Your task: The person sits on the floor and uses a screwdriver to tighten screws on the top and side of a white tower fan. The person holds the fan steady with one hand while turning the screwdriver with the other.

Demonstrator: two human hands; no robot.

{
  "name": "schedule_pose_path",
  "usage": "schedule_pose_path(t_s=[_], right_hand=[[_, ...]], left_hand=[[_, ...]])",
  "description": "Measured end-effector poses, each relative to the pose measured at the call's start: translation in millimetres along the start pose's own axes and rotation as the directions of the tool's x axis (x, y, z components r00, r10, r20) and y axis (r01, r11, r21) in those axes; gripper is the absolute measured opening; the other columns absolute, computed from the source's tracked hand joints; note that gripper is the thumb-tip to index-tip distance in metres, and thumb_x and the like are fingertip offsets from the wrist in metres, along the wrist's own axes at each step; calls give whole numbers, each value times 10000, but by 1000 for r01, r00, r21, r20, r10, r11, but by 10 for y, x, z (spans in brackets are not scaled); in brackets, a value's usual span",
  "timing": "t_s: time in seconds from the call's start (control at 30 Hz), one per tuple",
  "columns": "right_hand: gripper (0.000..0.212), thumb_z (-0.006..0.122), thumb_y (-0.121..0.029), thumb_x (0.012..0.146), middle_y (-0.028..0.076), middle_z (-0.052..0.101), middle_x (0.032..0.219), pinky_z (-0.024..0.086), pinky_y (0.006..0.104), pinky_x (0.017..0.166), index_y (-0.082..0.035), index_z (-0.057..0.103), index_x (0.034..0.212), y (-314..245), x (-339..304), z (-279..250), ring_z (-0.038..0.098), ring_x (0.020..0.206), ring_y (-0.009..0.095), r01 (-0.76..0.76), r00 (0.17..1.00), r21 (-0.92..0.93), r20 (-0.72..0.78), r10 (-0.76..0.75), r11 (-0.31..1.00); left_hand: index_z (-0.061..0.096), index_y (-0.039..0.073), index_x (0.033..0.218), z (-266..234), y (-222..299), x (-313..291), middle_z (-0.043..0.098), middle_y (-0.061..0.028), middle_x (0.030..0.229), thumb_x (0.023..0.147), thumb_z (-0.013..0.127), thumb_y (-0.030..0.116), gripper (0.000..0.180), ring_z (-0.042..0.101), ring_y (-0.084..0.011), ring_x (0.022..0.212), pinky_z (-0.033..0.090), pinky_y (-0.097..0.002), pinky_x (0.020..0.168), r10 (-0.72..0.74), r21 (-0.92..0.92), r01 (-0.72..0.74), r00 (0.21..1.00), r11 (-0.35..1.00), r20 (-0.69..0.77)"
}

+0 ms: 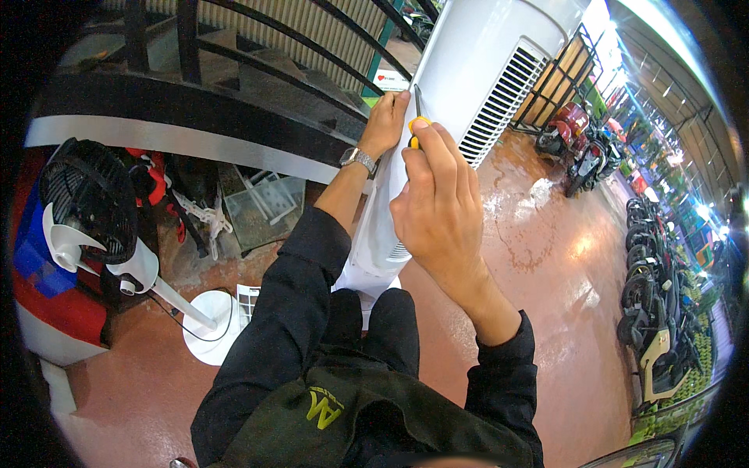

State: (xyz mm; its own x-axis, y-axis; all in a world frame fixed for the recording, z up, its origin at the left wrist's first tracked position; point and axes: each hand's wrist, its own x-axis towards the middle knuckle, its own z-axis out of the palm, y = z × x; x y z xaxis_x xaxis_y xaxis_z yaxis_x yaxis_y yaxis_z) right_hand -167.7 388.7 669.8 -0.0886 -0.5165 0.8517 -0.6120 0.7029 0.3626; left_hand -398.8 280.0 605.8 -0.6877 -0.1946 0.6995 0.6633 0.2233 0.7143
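A tall white air cooler (460, 47) with a slatted grille on its right side stands before me, its base near my knees. My right hand (443, 199) is closed around the yellow-and-black handle of a screwdriver (419, 125). The screwdriver's shaft points up along the front of the cooler; whether its tip sits in a screw I cannot make out. With fingers curled against the cooler's left edge, my left hand (384, 121) grips it close to the shaft. A metal wristwatch (359, 160) is on my left wrist.
At left, a black-and-white stand fan (90, 210) with a round white base (209, 326) rests by a red platform. Dark railings (187, 47) rise beyond my left hand. Parked motorbikes (581, 148) line the right side of the reddish floor (538, 312), which looks wet in patches.
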Motion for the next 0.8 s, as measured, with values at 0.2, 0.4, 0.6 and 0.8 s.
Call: schedule_pose_path(t_s=[0.2,0.4,0.6,0.8], right_hand=[[509,676,46,756,199,570,1219,555,421,880,-5,588,1254,15,-74,26,599,1211,381,-159,985,-54,65,162,986],[464,735,-58,834,195,576,1163,550,430,843,-13,603,1276,-16,-8,-30,620,1053,360,-20,1000,-52,22,21,998],[455,748,-63,824,177,574,1139,530,455,845,-63,616,1259,81,-115,86,606,961,348,-55,998,-73,-5,55,996],[317,770,-49,808,167,578,1125,541,418,764,-61,644,1098,29,29,-9,603,963,341,-82,994,-49,-73,78,995]], left_hand=[[639,-39,1044,-12,-7,20,675,-288,1011,1077,460,415,489,649,-431,1006,490,-484,883,-5,-16,4,1000,1000,-17],[636,-36,1027,-15,60,-48,673,-287,988,1076,461,427,497,645,-436,987,488,-490,870,-30,-61,31,999,998,16],[636,-38,1037,25,-32,17,679,-283,1001,1073,469,435,502,653,-433,988,493,-483,877,-13,-66,12,1000,998,-24],[635,-34,1042,16,-95,10,673,-291,1007,1073,472,430,493,647,-441,999,493,-486,876,-45,-43,45,999,998,9]])
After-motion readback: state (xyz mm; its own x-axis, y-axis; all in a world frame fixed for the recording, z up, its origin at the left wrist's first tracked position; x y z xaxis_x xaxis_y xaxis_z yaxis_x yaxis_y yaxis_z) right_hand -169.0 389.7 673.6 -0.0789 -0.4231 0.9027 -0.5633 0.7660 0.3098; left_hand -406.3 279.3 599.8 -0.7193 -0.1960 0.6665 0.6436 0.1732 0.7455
